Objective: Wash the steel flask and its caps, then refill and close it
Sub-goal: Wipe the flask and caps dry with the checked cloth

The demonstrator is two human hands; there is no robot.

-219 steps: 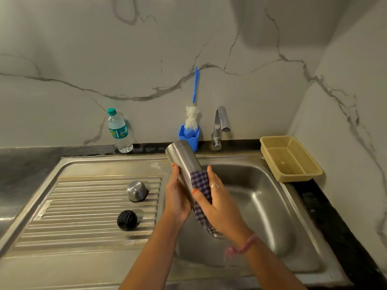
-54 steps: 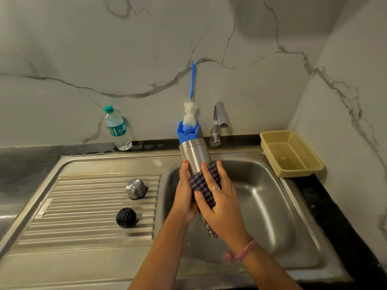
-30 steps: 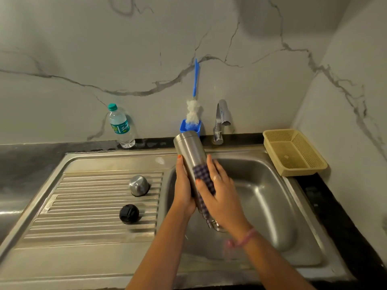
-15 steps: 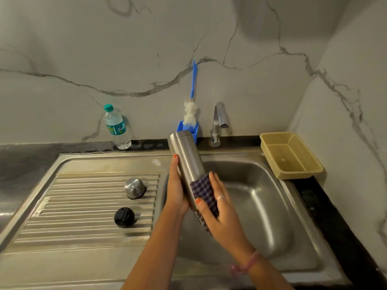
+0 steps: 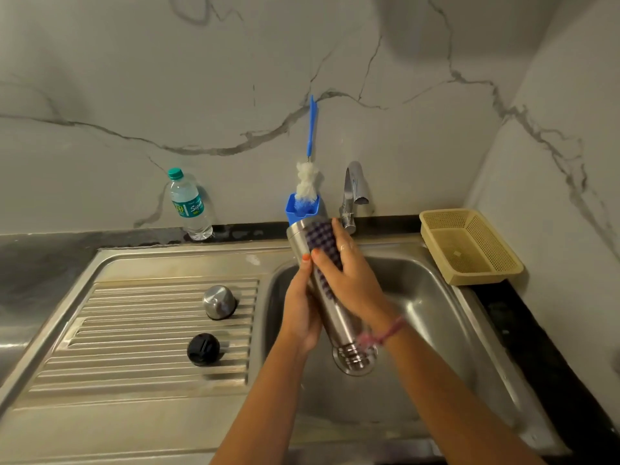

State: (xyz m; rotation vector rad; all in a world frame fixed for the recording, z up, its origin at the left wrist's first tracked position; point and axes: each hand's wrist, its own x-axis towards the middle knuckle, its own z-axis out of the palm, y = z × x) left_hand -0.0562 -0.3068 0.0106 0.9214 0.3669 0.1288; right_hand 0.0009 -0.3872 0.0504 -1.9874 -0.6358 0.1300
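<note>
The steel flask (image 5: 339, 325) slants over the sink basin (image 5: 432, 317), base up and away, open mouth low near me. My left hand (image 5: 300, 307) grips its body from the left. My right hand (image 5: 349, 280) presses a purple checkered scrub cloth (image 5: 320, 238) around the flask's upper part near the base. On the ribbed drainboard (image 5: 141, 330) lie the steel outer cap (image 5: 218, 302) and, nearer me, the black inner cap (image 5: 203, 349).
A tap (image 5: 354, 193) stands behind the basin, with no water visible from it. A blue holder (image 5: 300, 211) with a bottle brush (image 5: 310, 156) stands left of the tap. A plastic water bottle (image 5: 188, 204) stands by the wall. A beige basket (image 5: 468, 245) sits right of the sink.
My right hand has slid the cloth up the flask from its lower part to near the base. The left hand keeps its hold; the caps have not moved.
</note>
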